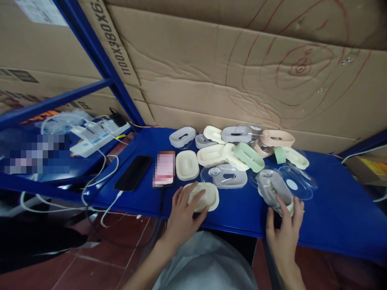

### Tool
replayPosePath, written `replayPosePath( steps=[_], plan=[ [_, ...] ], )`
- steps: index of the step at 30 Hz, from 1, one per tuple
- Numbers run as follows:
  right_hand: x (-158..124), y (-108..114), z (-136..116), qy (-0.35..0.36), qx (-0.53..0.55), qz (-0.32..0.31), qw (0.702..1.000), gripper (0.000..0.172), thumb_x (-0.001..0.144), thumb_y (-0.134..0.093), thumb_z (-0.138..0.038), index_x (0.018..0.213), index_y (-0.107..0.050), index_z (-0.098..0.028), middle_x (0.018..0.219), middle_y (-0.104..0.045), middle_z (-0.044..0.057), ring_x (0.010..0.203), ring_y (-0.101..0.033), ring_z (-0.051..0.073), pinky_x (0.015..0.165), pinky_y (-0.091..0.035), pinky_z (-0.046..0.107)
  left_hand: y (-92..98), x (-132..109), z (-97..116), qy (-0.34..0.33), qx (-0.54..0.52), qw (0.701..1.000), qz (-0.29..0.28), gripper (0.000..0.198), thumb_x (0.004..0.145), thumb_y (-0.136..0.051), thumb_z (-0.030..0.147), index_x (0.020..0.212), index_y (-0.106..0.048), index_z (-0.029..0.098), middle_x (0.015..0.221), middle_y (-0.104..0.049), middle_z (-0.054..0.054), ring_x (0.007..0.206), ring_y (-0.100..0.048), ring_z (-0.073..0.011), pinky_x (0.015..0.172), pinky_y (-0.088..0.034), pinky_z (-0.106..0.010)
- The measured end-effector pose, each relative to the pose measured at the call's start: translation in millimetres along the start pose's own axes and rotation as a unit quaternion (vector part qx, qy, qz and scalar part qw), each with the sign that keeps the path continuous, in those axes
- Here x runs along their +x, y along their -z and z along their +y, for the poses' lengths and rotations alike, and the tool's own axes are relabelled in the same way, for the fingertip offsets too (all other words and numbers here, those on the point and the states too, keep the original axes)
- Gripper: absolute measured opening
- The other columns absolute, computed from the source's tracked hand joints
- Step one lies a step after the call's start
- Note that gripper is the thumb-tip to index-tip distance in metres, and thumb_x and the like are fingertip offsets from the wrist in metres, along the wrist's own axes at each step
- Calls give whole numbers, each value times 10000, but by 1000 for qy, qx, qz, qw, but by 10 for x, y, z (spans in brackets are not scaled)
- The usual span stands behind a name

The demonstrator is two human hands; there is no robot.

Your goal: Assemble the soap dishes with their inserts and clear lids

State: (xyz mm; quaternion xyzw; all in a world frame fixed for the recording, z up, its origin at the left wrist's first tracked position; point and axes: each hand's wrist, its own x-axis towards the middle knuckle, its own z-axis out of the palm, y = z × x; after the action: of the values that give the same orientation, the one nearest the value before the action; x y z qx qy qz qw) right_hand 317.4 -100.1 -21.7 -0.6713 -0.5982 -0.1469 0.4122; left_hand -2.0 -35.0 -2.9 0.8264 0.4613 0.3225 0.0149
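Note:
My left hand (186,213) rests with spread fingers on a cream oval dish (210,196) near the front edge of the blue table. On the right, my right hand (284,219) touches the near end of a grey oval piece (272,185), fingers apart; a cream piece shows beneath it. Between and behind the hands lie a grey slotted piece (234,177) with a clear part, a green ring-shaped piece (249,157), a peach piece (278,138), a cream square dish (187,165) and several other cream and grey pieces.
On the blue table (332,209) lie a black phone (133,173), a lit phone (163,169) and clear lids (299,183). A white power strip (99,139) with cables is at the left. Cardboard (193,72) stands behind.

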Motion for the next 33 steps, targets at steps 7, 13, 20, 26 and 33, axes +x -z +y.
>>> replayPosePath(
  steps=[7,13,20,26,33],
  plan=[
    [0,-8,-177,137,85,-125,979,635,1037,-534,-90,1620,-469,-335,1684,-452,84,1572,-415,338,1257,-403,633,126,-32,126,-101,-34,983,-150,549,1042,-661,327,1557,-505,218,1526,-631,-110,1426,-573,-303,1290,-312,-598],
    [318,-244,-607,292,88,-293,906,615,1079,-580,-343,1663,-406,-260,1709,-425,98,1611,-342,312,1253,-418,590,126,-24,191,-133,-68,972,-179,608,1074,-609,311,1645,-406,252,1649,-498,-132,1475,-520,-307,1219,-423,-573],
    [294,-234,-591,287,99,-313,900,682,1056,-592,-527,1660,-420,-262,1735,-371,124,1606,-340,348,1214,-441,610,166,-43,58,-112,-76,976,-172,666,1000,-729,454,1592,-486,269,1605,-531,-140,1459,-520,-353,1214,-408,-632],
    [309,-292,-553,235,118,-277,924,434,1093,-522,-260,1524,-574,-266,1616,-554,92,1527,-477,282,1194,-475,532,137,-47,-75,-93,-103,979,-151,524,996,-756,353,1480,-582,252,1479,-646,-123,1455,-525,-331,1172,-466,-562],
    [308,-279,-599,241,107,-325,908,461,1069,-613,-420,1500,-577,-260,1556,-603,119,1423,-578,298,1168,-497,564,113,-90,-95,-77,-132,981,-122,520,1009,-739,394,1492,-585,276,1500,-618,-125,1458,-522,-328,1167,-485,-540]
  ],
)
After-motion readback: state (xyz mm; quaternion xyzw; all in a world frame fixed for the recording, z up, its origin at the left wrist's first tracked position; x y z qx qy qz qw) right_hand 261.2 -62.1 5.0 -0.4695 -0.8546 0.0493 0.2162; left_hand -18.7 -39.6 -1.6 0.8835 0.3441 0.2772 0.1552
